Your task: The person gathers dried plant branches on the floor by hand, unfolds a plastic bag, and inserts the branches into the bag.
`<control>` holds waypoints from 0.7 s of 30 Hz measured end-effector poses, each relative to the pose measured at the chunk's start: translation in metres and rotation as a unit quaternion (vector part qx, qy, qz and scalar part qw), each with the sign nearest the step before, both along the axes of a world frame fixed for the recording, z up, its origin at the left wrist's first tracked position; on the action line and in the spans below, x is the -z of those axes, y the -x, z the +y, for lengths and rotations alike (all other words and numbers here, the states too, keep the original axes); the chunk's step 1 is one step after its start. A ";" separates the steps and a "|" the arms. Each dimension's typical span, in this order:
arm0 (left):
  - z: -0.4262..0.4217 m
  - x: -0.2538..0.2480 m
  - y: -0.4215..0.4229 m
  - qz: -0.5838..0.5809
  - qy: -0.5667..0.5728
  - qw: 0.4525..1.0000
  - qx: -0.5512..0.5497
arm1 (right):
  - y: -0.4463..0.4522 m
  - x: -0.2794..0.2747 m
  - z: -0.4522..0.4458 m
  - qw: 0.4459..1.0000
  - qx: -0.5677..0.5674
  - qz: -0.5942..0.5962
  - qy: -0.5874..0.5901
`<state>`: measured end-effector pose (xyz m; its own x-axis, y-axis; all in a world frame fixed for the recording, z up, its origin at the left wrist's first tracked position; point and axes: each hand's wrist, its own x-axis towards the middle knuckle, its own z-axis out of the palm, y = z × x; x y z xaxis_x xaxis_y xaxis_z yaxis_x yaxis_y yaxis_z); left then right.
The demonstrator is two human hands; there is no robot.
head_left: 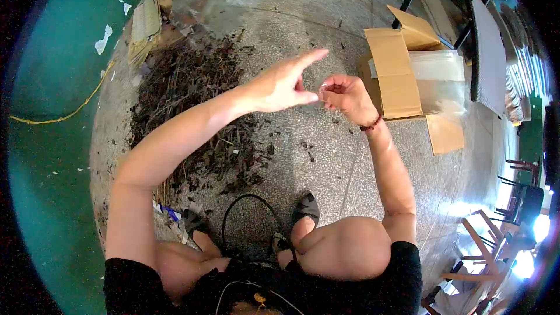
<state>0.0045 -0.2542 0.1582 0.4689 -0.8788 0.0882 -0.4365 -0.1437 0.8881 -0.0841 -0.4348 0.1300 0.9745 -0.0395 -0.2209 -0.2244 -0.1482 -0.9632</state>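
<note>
The left hand (284, 86) holds thumb and fingers wide apart around nothing visible, the right hand (352, 100) curls its fingers by that thumb, any grip too unclear to tell, and the dark debris heap (175, 81) lies left of the fingers, probably for easy reach.

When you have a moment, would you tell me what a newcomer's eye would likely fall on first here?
Probably the two hands near the centre: the left hand with thumb and fingers spread, and the right hand beside it, a dark beaded bracelet at its wrist. Next would come the dark heap of dry-looking scraps on the floor at left, then the open cardboard box with translucent contents at upper right.
</note>
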 end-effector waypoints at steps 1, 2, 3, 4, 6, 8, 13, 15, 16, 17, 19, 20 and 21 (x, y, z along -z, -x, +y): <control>-0.002 0.000 0.002 0.020 -0.024 0.999 0.015 | -0.005 -0.008 0.004 0.999 -0.027 -0.016 -0.018; -0.006 0.011 0.002 0.043 0.014 0.999 0.029 | -0.009 -0.013 0.009 0.997 -0.054 -0.032 -0.035; -0.009 0.016 0.002 0.067 0.051 0.995 0.044 | -0.013 -0.018 0.014 0.997 -0.057 -0.033 -0.035; -0.009 0.020 0.001 0.064 0.052 0.996 0.041 | -0.016 -0.022 0.019 0.995 -0.041 -0.057 -0.065; -0.005 0.013 0.002 0.183 0.055 0.982 -0.011 | -0.019 -0.026 0.024 0.987 -0.009 -0.091 -0.132; -0.001 0.019 -0.006 0.198 0.016 0.979 -0.036 | -0.022 -0.020 0.021 0.986 0.026 -0.094 -0.136; 0.012 0.029 -0.019 0.208 0.026 0.970 -0.122 | -0.023 0.000 0.013 0.961 0.063 -0.005 -0.269; 0.018 0.024 -0.027 0.236 0.053 0.952 -0.187 | -0.024 0.009 0.002 0.962 0.038 0.029 -0.269; 0.023 0.024 -0.035 0.272 0.079 0.936 -0.211 | -0.023 0.012 -0.003 0.969 0.041 0.046 -0.241; 0.029 0.021 -0.042 0.306 0.105 0.916 -0.236 | -0.024 0.013 -0.004 0.974 0.043 0.062 -0.213; 0.036 0.020 -0.047 0.326 0.126 0.906 -0.240 | -0.024 0.019 0.003 0.977 0.057 0.021 -0.202; 0.036 0.020 -0.044 0.335 0.125 0.903 -0.236 | -0.024 0.016 0.018 0.977 0.062 -0.035 -0.200; 0.035 0.022 -0.041 0.345 0.124 0.901 -0.230 | -0.025 0.015 0.031 0.974 0.070 -0.091 -0.197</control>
